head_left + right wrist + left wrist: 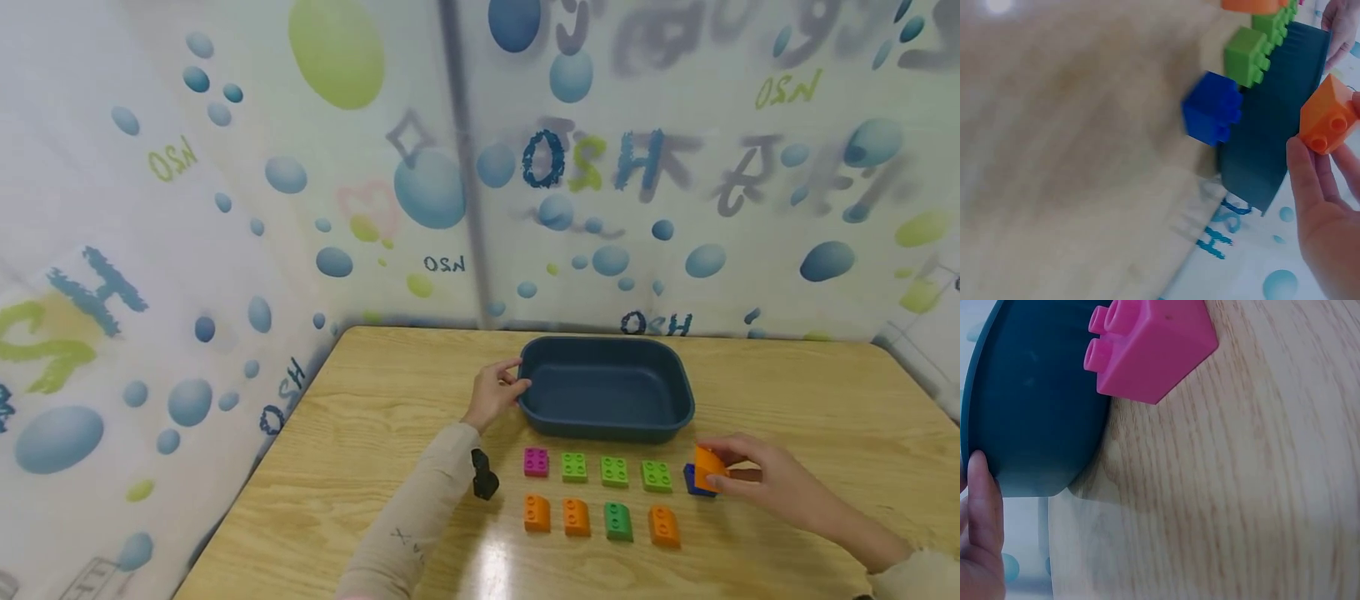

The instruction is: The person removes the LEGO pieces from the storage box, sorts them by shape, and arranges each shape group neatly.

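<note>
My left hand [493, 393] grips the left rim of a dark blue plastic basin [600, 430]; the basin holds nothing. With thumb and fingers, my right hand [772, 479] pinches an orange toy building block [1319, 112] with a sloped, curved side. That block is raised off the table, above a blue block [1207, 109] that it partly hides in the head view. Left of the blue block, along the basin's front, stand a magenta block [536, 462] and three light green blocks [614, 472]. A nearer row has three orange curved blocks [576, 517] and a green one [618, 521].
Everything stands on a wood-grain table [360, 433]. Close behind it hangs a white curtain [360, 167] printed with blue and green bubbles and letters. A small black device [484, 477] is at my left wrist.
</note>
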{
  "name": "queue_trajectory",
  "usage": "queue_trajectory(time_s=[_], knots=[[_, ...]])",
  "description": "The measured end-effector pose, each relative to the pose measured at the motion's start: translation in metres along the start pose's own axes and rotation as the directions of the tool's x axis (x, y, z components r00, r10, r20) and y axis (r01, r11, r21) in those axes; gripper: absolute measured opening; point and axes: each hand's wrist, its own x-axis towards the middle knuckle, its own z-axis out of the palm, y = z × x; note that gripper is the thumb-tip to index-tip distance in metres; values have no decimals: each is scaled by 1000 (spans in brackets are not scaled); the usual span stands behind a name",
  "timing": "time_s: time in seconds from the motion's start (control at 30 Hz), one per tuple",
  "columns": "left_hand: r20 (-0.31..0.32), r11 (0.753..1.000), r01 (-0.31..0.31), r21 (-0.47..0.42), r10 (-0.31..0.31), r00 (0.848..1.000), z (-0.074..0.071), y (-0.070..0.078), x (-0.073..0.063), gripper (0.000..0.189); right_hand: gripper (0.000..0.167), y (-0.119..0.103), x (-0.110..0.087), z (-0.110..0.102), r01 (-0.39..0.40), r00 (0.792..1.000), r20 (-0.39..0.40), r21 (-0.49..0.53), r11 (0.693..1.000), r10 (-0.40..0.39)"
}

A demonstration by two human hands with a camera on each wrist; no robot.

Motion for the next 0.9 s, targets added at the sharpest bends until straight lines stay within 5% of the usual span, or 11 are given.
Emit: queue_trajectory(time_s=[0.17,0.43,0.67,0.9], knots=[[8,1000,-2,-9,2,1000,-1,2,1,43,36,14,-14,5,57,998,25,-6,998,-56],[8,1000,-11,-1,11,1000,-1,2,0,43,35,29,-24,13,101,979,177,14,995,-101],[11,999,-38,2,37,999,-1,2,-1,43,44,27,-24,18,-60,959,278,12,998,54],[4,998,-57,-12,57,998,-1,0,-1,42,49,21,-21,21,-122,954,268,-47,991,130]])
